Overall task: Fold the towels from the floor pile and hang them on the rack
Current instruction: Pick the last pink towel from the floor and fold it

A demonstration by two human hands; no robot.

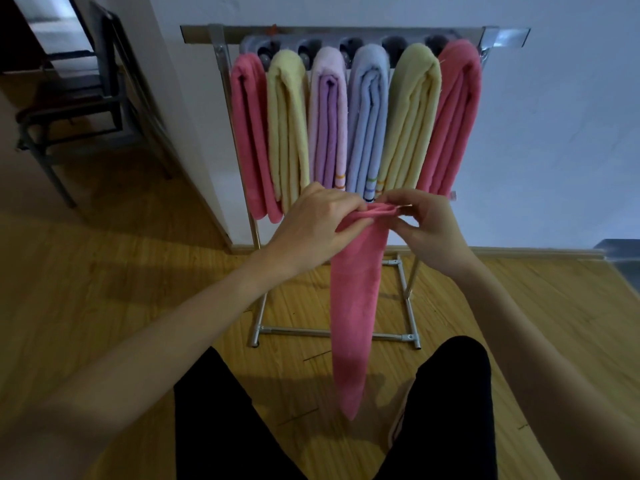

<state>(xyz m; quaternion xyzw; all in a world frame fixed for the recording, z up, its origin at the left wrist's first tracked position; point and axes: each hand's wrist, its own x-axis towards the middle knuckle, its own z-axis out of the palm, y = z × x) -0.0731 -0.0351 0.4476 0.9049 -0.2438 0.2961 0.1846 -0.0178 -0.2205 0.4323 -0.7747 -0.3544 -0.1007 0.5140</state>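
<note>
So, wood-plank floor, yellowish w/ visible grain and a few dark scuffs, meeting a plain white wall w/ a pale baseboard along the bottom. Metal rack stands right against that wall, its tube base resting on the planks. Six folded towels hang on it side by side: pink, yellow, lilac, blue, yellow, pink. Dark chair sits off to the left past a wall corner, in a dimmer bit of the room. Person's left hand and right hand both pinch the top edge of a pink towel, fingers curled round it, close together in front of the rack. Towel hangs down long and narrow btwn their black-trousered legs.
</note>
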